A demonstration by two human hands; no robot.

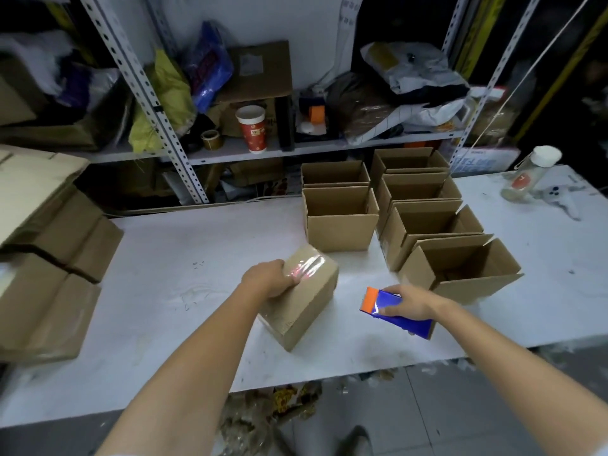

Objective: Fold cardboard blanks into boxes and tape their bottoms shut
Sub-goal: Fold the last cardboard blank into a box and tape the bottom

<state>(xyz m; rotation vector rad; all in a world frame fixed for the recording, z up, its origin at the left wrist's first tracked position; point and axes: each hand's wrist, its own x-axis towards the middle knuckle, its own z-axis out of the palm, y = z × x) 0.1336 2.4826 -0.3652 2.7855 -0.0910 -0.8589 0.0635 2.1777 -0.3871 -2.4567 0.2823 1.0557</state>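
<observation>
While I can't count the flat blanks [42,291] heaped at the left edge of the surface [184,245], there's clearly a big pile left to fold, so I'd say this job is nowhere near over. Six finished boxes [340,233] stand open-side up toward the back right corner, two in one row and four in the next. Box number seven [302,307] lies bottom-up near the middle of the front edge, with one shiny tape strip [304,266] across it. The left grip [273,279] curls over its far end. The right grip [411,306] is wrapped round the one blue-orange tape dispenser [388,302] just beside it.
</observation>
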